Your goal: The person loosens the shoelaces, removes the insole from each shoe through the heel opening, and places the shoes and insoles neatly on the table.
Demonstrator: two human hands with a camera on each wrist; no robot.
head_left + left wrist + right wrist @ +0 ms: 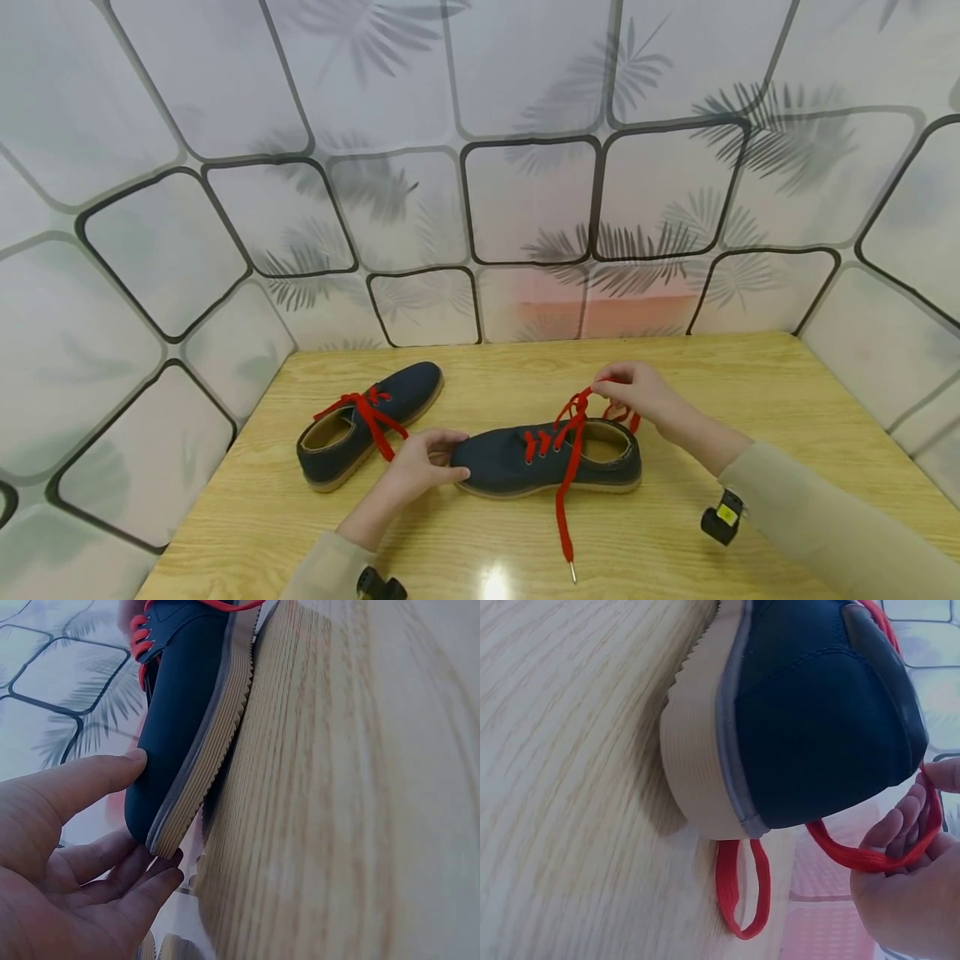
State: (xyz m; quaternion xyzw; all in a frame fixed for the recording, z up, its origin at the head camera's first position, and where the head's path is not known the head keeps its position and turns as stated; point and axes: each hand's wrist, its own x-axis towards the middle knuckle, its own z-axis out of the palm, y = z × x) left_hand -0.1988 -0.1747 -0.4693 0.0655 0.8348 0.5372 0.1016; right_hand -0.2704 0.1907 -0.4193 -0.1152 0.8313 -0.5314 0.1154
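A navy shoe [495,462] with a tan sole lies on the table, its toe pointing left. My left hand [422,467] grips that toe; in the left wrist view the thumb presses the upper and the fingers curl by the sole's tip. Above the shoe's opening, my right hand [641,398] pinches the red shoelace [582,402], pulled up from a crossing or knot at the tongue. One lace end [566,517] with a metal tip hangs over the near side onto the table. Behind the heel [817,750], more lace [855,859] loops over the right hand's fingers.
A second navy shoe [416,392] with a tied red lace [367,412] stands at the left, close to my left hand. Patterned cloth walls [525,200] rise behind and beside the wooden table [735,517].
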